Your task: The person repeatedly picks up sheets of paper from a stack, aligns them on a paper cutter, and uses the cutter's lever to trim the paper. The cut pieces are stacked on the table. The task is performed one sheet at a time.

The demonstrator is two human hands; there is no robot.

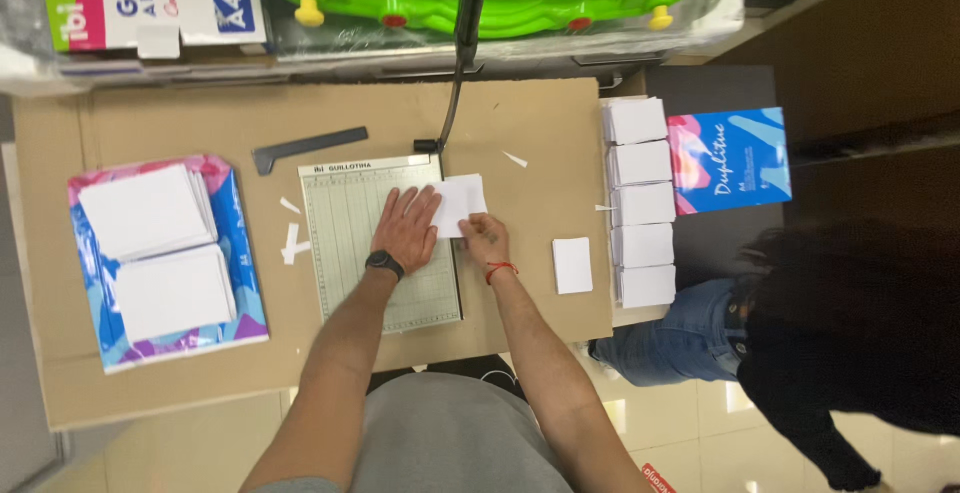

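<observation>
Two bare hands work at a paper guillotine (380,253) that sits on a sheet of brown cardboard (180,123). The left hand (405,228), a black watch (384,264) on its wrist, lies flat with fingers spread on the cutter's gridded bed, its fingertips pressing the left part of a white sheet of paper (462,203). That sheet straddles the bed's right edge, part on the grid and part hanging over the cardboard. The right hand (485,238), with a red cord bracelet (501,270) at the wrist, pinches the sheet's lower edge between thumb and fingers. The cutter's black blade arm (462,43) stands raised, hinged at the bed's far right corner. Right of the hands, one small white card (572,265) lies alone, and beyond it a column of five stacks of cut cards (640,203) runs along the cardboard's edge beside a blue and pink paper ream (730,160). Far left, two piles of white sheets (160,253) rest on an opened ream wrapper (235,243). White paper offcuts (292,243) lie just left of the cutter, near a dark grey ruler bar (308,146). Another person (830,333) in dark top and jeans stands at right.
</observation>
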